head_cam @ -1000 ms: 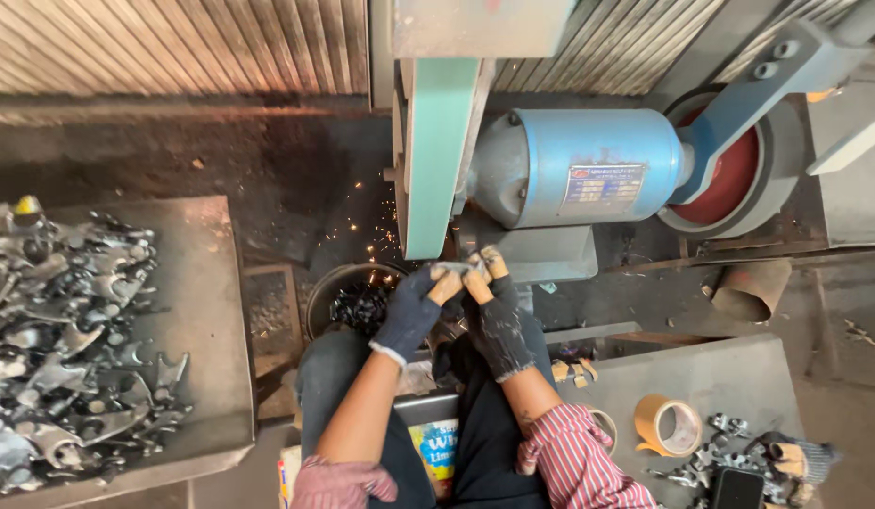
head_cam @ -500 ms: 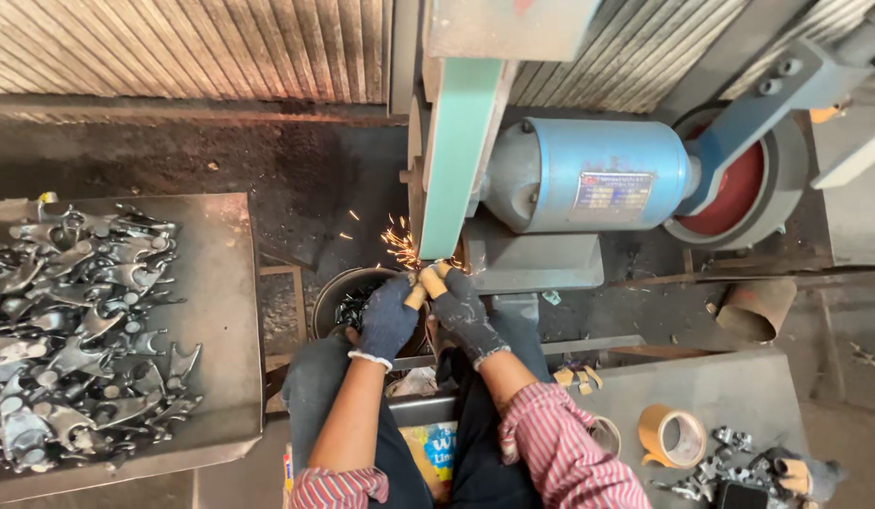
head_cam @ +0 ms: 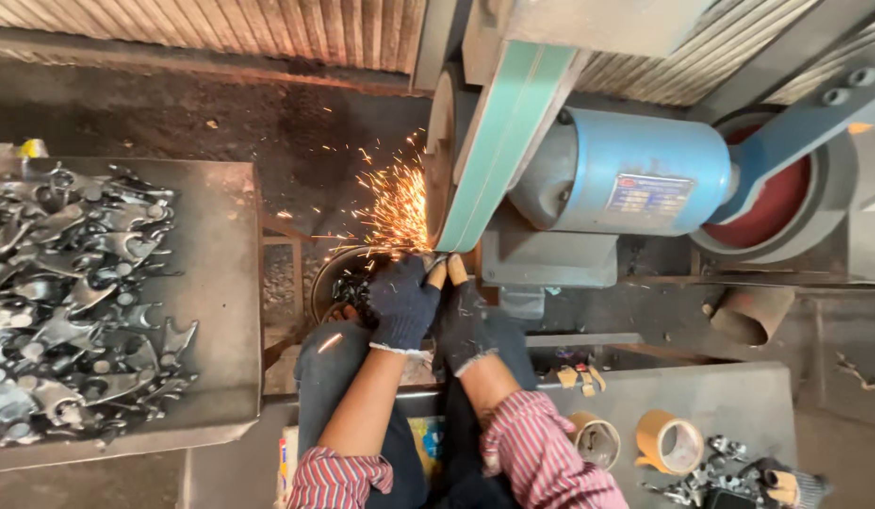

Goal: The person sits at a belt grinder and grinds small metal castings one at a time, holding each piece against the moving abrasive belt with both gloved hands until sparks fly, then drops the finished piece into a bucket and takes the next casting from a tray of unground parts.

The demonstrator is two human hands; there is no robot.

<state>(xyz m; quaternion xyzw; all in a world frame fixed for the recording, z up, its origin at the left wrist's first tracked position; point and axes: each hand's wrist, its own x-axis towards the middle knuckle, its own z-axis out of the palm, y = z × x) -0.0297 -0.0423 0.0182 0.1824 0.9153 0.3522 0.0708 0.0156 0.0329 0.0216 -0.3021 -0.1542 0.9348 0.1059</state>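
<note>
Head view: both gloved hands [head_cam: 435, 306] press a hidden workpiece against the upright belt [head_cam: 498, 141].

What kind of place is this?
Most likely a small metalworking shop: gloved hands, left and right, press something at a belt grinder throwing sparks, beside a tray of forged metal parts.

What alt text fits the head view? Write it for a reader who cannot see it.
Two hands in dark knitted gloves, left hand and right hand, press a small workpiece, hidden between them, against a green sanding belt, throwing orange sparks. A blue cylindrical motor sits to the right; a grey metal tray of dark metal parts stands left.
</note>
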